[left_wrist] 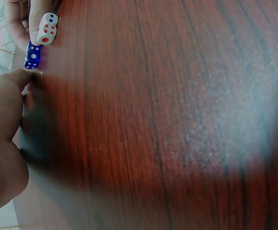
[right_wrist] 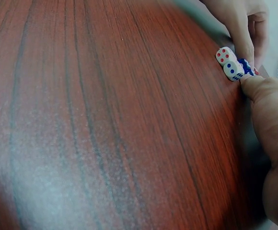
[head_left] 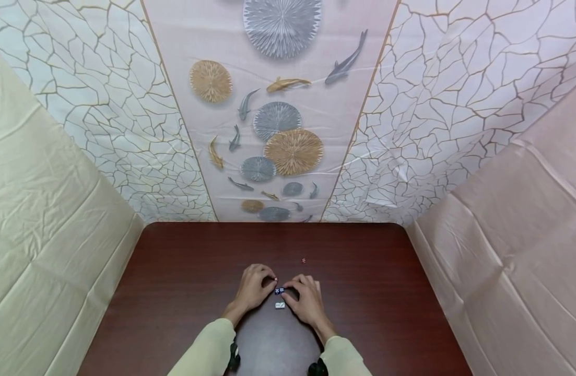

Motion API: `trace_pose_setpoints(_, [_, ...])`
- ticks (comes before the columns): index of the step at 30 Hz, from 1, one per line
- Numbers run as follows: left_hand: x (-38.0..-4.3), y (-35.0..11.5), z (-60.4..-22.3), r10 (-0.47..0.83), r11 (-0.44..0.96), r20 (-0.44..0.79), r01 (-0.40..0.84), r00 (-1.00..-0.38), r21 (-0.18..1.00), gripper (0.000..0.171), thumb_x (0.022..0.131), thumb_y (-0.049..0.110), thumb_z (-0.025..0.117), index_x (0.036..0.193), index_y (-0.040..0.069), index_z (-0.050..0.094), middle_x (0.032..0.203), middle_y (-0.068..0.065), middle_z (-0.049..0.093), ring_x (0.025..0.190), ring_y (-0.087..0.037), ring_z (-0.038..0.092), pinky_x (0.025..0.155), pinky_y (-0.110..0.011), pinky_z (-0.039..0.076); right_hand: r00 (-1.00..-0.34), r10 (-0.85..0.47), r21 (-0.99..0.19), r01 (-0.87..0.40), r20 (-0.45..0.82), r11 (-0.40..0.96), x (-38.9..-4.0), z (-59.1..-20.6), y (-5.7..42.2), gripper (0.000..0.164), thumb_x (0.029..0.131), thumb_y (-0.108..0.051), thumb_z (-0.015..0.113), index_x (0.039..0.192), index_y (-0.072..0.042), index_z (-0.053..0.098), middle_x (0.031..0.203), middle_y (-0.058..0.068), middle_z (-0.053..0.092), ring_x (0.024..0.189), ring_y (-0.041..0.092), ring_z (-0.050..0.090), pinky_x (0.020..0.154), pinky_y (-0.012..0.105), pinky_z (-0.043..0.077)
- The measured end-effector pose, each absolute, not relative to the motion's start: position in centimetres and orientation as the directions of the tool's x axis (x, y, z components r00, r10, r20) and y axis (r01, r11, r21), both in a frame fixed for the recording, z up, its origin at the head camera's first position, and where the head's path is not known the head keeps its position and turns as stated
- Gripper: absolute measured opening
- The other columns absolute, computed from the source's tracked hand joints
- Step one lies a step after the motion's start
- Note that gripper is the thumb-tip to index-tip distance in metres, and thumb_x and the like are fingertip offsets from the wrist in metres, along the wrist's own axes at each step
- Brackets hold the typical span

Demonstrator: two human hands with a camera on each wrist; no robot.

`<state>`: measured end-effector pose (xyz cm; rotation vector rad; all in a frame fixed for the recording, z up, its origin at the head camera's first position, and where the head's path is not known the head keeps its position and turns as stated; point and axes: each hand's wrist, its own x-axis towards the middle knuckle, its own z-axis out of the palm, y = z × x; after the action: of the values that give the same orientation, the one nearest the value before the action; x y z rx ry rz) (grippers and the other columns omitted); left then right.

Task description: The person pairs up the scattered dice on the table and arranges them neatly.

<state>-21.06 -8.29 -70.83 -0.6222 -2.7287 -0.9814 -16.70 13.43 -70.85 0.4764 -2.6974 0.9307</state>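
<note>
Between thumb and index finger my left hand (head_left: 256, 286) pinches a small red die (head_left: 275, 279). Just below it, two dark blue dice (head_left: 277, 291) with white pips sit side by side on the table. My right hand (head_left: 307, 300) pinches the right-hand blue die (head_left: 281, 290) by its edges with thumb and index finger. Nearer to me lies a pair of white dice (head_left: 280, 305), touching each other; the right wrist view shows red and blue pips on these white dice (right_wrist: 230, 63). A second red die (head_left: 304, 260) lies apart, farther back, beyond the right hand.
Dark red-brown wood-grain table (head_left: 184, 292) lies under everything. Behind its far edge hangs a patterned cloth (head_left: 175, 156) with fish and round motifs. Pale cloth panels (head_left: 43, 235) rise at the left and right sides.
</note>
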Motion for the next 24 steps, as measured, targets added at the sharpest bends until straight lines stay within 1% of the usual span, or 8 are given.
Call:
trace_pose_setpoints(3, [-21.05, -8.21, -71.06, 0.309, 0.689, 0.309, 0.436, -0.899, 0.578, 0.004, 0.1, 0.021, 0.087, 0.101, 0.019, 0.084, 0.117, -0.004, 0.08, 0.121, -0.033, 0.071, 0.116, -0.066, 0.052, -0.917, -0.224, -0.545, -0.378, 0.329, 0.748, -16.74, -70.91, 13.45, 0.02, 0.094, -0.026, 0.094, 0.112, -0.02, 0.087, 0.111, 0.001, 0.073, 0.106, 0.021, 0.061, 0.094, 0.047, 0.043])
trace_pose_setpoints(10, [-20.96, -8.01, -71.26, 0.287, 0.66, 0.322, 0.43, -0.902, 0.615, 0.006, 0.101, 0.019, 0.087, 0.104, 0.016, 0.084, 0.118, -0.006, 0.079, 0.121, -0.036, 0.07, 0.118, -0.068, 0.049, -0.927, -0.221, -0.557, -0.36, 0.303, 0.749, -16.85, -71.0, 13.48, 0.02, 0.095, -0.026, 0.093, 0.113, -0.021, 0.087, 0.112, -0.001, 0.072, 0.107, 0.021, 0.061, 0.096, 0.048, 0.043])
trace_pose_setpoints(16, [-20.69, -8.04, -71.5, 0.273, 0.653, 0.341, 0.434, -0.899, 0.621, 0.006, 0.101, 0.019, 0.087, 0.106, 0.018, 0.084, 0.118, -0.005, 0.078, 0.121, -0.034, 0.07, 0.118, -0.068, 0.049, -0.929, -0.22, -0.56, -0.356, 0.297, 0.748, -16.75, -70.99, 13.47, 0.02, 0.095, -0.026, 0.093, 0.113, -0.021, 0.087, 0.111, 0.0, 0.072, 0.107, 0.021, 0.061, 0.096, 0.048, 0.043])
trace_pose_setpoints(24, [-20.62, -8.05, -71.6, 0.26, 0.641, 0.316, 0.408, -0.913, 0.65, 0.007, 0.101, 0.019, 0.087, 0.108, 0.018, 0.084, 0.119, -0.005, 0.078, 0.124, -0.034, 0.07, 0.121, -0.068, 0.047, -0.93, -0.224, -0.558, -0.355, 0.29, 0.75, -16.76, -70.93, 13.44, 0.02, 0.096, -0.025, 0.092, 0.114, -0.021, 0.086, 0.112, 0.0, 0.072, 0.107, 0.021, 0.06, 0.097, 0.049, 0.043])
